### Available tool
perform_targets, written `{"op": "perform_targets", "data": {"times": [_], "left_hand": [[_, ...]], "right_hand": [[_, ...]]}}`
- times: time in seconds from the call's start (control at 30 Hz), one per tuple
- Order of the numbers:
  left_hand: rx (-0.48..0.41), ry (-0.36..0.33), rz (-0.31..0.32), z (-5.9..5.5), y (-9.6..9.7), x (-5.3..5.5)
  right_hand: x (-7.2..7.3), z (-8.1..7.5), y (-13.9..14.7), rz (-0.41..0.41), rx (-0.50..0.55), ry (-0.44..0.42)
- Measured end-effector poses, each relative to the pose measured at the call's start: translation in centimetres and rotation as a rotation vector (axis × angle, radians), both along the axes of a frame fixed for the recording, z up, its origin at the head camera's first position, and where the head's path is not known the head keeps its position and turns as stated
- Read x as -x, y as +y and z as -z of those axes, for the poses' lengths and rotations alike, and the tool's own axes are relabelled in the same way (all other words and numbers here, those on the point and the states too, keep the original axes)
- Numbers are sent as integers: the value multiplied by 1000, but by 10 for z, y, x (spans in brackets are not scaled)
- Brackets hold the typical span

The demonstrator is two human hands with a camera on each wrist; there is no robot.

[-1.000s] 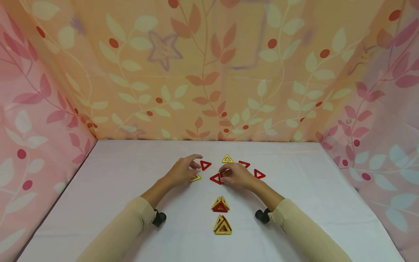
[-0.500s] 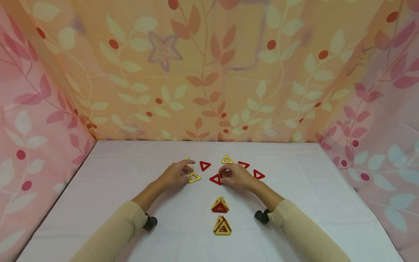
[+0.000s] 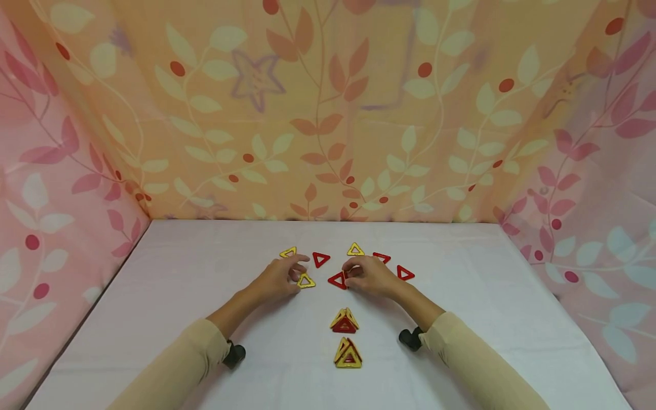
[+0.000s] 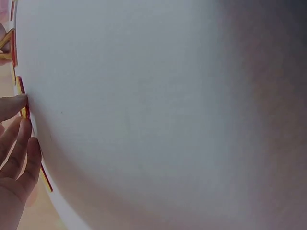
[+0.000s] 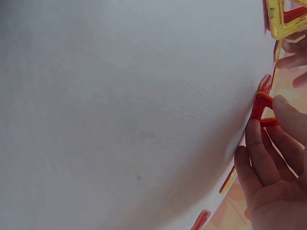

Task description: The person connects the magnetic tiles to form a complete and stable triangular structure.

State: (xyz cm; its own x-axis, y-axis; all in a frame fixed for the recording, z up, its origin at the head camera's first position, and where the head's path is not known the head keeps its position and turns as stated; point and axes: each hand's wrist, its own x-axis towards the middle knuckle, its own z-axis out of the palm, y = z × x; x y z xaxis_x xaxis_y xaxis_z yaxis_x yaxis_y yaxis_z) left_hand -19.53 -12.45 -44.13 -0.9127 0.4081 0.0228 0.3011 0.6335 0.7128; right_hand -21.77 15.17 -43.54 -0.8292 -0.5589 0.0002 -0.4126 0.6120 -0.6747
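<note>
In the head view my left hand has thumb and fingers around a yellow triangular magnetic tile lying flat; in the left wrist view the fingertips pinch its edge. My right hand pinches a red triangular magnetic tile, held upright on the table. Against its left side lies a flat red tile. Left of centre, a second yellow tile sits behind the left hand. Between the hands and farther back is another red tile.
Two small red-and-yellow pyramids of tiles stand nearer me, a farther pyramid and a nearer pyramid. Behind the right hand lie a yellow tile and two red ones. Patterned cloth walls off the white table.
My left hand drew back left, uncovering the far yellow tile, then closed around the near yellow tile, which turned slightly and shifted right. My right hand stayed put.
</note>
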Motion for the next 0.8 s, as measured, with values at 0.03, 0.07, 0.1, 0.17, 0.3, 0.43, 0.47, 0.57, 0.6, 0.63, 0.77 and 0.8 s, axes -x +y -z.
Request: {"op": "perform_targets", "data": {"times": [0.03,0.07,0.1,0.17,0.3,0.43,0.47,0.57,0.6,0.63,0.77,0.8], "left_hand": [[-6,-1,9,0,0,-1],[-8,-2,16,0,1,-1],[-12,0,24,0,1,-2],[-10,3,38,0,2,-3],[-1,-7,46,0,6,-4],[-16,-31,56,0,9,-5],[-23,-37,61,-1,10,-5],[-36,-53,69,-1,12,-7],[-37,-54,74,-1,13,-7],[-40,-53,78,-1,13,-7],[-47,-51,95,-1,16,-8],[-49,-54,99,-1,17,-8]], "right_hand": [[0,0,0,3,-3,-2],[0,0,0,6,-6,-4],[0,0,0,7,-7,-3],[0,0,-1,12,-11,-5],[-1,-1,-1,8,-10,-6],[-1,-1,-1,4,-6,-8],[-1,0,0,3,-6,-8],[-1,0,0,3,-6,-7],[-1,0,0,4,-6,-5],[-1,0,0,4,-5,-6],[0,0,0,6,-3,-7],[0,0,-1,5,-2,-8]]}}
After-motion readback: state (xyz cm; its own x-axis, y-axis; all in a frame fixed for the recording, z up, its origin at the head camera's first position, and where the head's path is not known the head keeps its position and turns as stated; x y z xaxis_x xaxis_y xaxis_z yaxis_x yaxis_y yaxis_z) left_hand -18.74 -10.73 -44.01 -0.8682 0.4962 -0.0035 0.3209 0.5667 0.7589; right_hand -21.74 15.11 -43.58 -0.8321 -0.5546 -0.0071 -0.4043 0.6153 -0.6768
